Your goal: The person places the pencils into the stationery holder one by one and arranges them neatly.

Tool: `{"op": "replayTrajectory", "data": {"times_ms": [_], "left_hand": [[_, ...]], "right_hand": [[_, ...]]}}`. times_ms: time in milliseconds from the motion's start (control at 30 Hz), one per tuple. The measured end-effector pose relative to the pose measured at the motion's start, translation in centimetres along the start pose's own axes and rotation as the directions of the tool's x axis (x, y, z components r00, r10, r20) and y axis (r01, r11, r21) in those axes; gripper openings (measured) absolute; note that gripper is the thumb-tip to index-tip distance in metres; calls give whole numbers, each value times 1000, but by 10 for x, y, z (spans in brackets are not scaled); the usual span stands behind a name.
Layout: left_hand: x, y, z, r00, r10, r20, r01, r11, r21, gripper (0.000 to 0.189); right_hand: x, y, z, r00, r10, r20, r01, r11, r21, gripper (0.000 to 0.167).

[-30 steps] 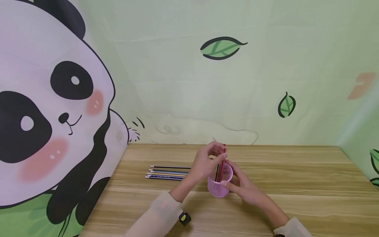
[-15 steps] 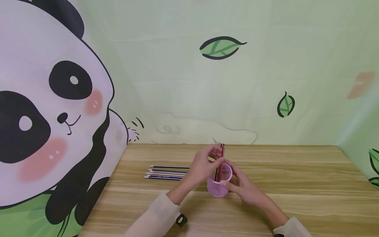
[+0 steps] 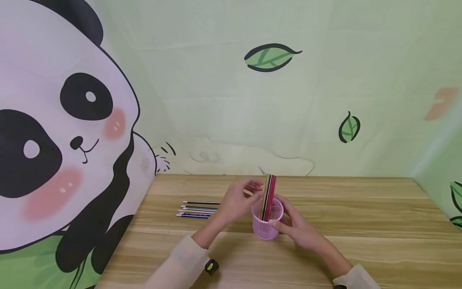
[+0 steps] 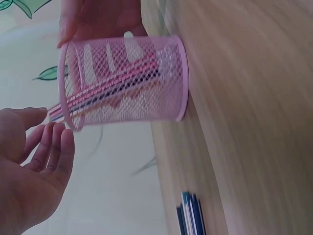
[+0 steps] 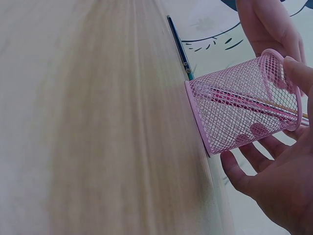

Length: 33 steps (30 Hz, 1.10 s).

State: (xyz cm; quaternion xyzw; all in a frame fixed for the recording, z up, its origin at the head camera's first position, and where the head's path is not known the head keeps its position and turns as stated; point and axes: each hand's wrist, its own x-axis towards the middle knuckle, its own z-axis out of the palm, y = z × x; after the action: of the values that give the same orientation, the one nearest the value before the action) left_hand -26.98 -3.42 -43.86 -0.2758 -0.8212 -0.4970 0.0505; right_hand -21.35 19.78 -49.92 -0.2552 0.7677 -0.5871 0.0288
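Note:
A pink mesh pencil cup [image 3: 265, 230] stands upright on the wooden table. Several pencils [image 3: 270, 196], red, black and yellowish, lean in it with their tops above the rim. My right hand [image 3: 297, 224] holds the cup from the right, thumb at the near side of the rim and fingers round the far side. My left hand [image 3: 236, 200] is just left of the pencil tops, fingers loosely bent; in the left wrist view its thumb and fingertips [image 4: 57, 128] are spread around the upper pencil ends.
More pencils [image 3: 198, 209], dark, blue and yellow, lie side by side on the table [image 3: 361, 224] left of the cup, partly behind my left forearm. A small black piece with a yellow mark [image 3: 211, 266] shows beside the left sleeve. A panda-printed cloth [image 3: 216, 100] rises behind the table.
My left hand has let go of the pencils and drawn back left, so they stand in full view in the cup. The right hand keeps its hold.

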Motion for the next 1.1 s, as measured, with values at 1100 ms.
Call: {"op": "replayTrajectory", "data": {"times_ms": [1100], "left_hand": [[-58, -72, -67, 958, -104, 266, 15, 949, 315, 16]], "right_hand": [[0, -2, 1, 1000, 5, 5, -5, 1000, 17, 73]]}}
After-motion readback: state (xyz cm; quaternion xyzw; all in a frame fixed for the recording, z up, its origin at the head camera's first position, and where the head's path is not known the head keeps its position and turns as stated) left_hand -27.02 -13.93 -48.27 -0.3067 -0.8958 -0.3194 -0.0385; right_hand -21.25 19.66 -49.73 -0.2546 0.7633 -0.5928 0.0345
